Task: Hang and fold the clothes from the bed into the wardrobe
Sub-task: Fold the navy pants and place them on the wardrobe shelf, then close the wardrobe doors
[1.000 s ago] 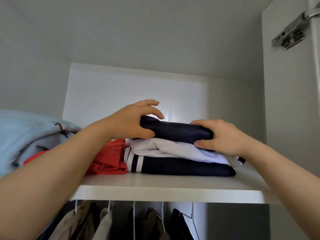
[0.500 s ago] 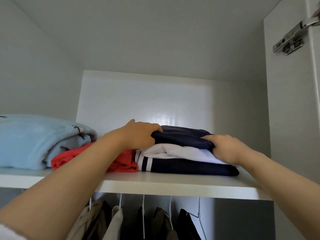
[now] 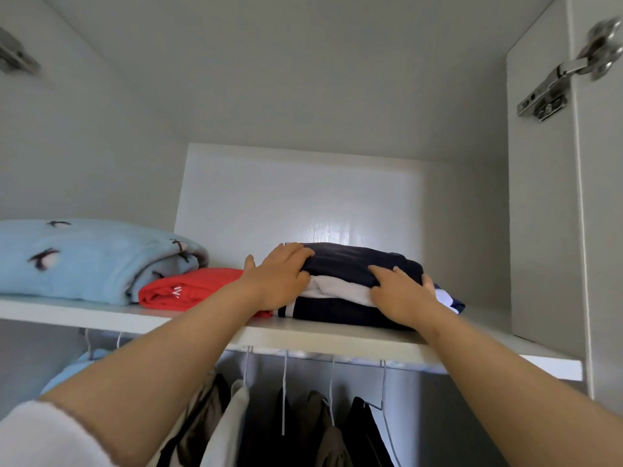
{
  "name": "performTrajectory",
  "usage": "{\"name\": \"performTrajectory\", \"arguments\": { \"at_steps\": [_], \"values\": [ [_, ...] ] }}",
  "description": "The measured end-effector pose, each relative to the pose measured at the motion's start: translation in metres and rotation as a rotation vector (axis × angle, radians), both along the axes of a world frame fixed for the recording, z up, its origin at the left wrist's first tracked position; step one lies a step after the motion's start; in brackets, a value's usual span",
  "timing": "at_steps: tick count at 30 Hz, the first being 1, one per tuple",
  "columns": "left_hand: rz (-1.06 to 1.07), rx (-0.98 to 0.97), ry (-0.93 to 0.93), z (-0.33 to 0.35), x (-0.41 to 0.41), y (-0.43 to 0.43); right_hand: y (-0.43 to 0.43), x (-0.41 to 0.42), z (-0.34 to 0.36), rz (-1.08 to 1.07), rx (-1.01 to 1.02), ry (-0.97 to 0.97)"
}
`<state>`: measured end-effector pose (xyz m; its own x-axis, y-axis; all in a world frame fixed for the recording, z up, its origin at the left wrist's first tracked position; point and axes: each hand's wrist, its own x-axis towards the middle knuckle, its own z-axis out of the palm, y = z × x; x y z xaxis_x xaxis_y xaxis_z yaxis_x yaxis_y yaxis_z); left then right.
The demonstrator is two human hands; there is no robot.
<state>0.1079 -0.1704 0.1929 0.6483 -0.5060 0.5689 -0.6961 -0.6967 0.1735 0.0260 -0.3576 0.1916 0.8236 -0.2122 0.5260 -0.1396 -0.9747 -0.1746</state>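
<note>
**Both your hands on the folded navy garment, top of the shelf stack**

The navy garment lies folded on top of a stack on the wardrobe shelf. Under it is a white garment, and at the bottom a striped navy garment.

Your left hand holds the 9 o'clock end of the navy garment, with the fingers laid over the top and the thumb against the front edge. Your right hand presses on the front at the 4 o'clock side, with the fingers spread and nearly straight.

At 9 o'clock of the stack, touching it, lies a red garment. A light blue blanket is further in the same direction.

At 6 o'clock, under the shelf, are hanging clothes. A metal hinge is at 2 o'clock.
</note>
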Motion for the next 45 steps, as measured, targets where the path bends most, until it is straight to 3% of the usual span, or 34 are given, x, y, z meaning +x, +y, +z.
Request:
{"name": "performTrajectory", "arguments": {
  "at_steps": [7,18,25,33,45],
  "values": [
    [-0.141,-0.327,-0.073,-0.022,-0.029,0.02,0.027,-0.028,-0.012,0.095,0.149,-0.228],
    [-0.229,-0.547,0.039,-0.045,-0.074,0.072,0.087,-0.076,-0.027,0.114,0.352,-0.262],
    [-0.238,-0.511,0.154,-0.067,-0.095,0.15,0.182,-0.112,-0.053,0.188,0.449,-0.267],
    [-0.283,-0.448,0.263,-0.08,-0.147,0.226,0.261,-0.166,-0.08,0.116,0.522,-0.22],
    [-0.266,-0.531,0.334,-0.132,-0.219,0.308,0.342,-0.238,-0.137,0.148,0.618,-0.13]
  ]
}}
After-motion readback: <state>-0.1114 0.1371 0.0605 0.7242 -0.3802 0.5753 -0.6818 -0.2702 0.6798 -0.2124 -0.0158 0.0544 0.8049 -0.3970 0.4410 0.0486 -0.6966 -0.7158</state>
